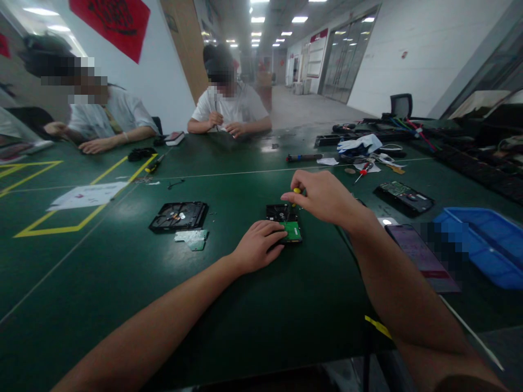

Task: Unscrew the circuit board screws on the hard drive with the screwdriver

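A small hard drive (293,232) with a green circuit board lies on the green table in front of me. My left hand (261,242) grips its left side, fingers over the board and thumb along the near edge. Above the drive, my right hand (321,196) is closed around a screwdriver (297,191) with a yellow handle; its shaft points down at the drive, and the exact tip contact is hard to make out. To the left sit a larger black hard drive (180,215) and a detached circuit board (192,238), with tiny screws beside them.
On the right are another hard drive (404,197), a phone (423,256) and a blue tray (482,239). Further back lie a red screwdriver (364,171), a dark cylindrical tool (304,158) and cables. Paper (87,196) is at left. Two people sit across the table.
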Motion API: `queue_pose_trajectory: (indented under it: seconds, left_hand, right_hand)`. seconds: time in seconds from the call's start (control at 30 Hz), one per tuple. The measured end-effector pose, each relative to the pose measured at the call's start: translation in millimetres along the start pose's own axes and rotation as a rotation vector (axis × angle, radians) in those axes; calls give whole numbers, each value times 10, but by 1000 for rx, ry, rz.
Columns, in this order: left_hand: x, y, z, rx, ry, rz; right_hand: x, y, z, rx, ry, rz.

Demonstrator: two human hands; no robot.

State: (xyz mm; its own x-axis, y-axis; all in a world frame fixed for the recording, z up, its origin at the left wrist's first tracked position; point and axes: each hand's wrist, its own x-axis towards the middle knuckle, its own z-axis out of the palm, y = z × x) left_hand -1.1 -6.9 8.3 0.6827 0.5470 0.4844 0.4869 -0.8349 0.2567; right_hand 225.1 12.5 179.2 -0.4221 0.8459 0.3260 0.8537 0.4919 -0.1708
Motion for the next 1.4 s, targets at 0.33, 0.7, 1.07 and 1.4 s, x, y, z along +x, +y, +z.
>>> queue_pose_trajectory:
  seconds: [0.33,0.7,1.07,1.4]
  left_hand:
    - [1,-7,7,16,-11,1]
    - [10,16,-9,2,5,2]
    - [16,18,-16,-4,-6,-4]
    - [8,4,0,5,-10,-1]
  right_hand:
    - [13,42,9,104,-3,-191]
    - [-10,26,26,74,17,-138]
    - [-24,27,1,154,-30,-225]
    - [-5,37,14,195,-41,-234]
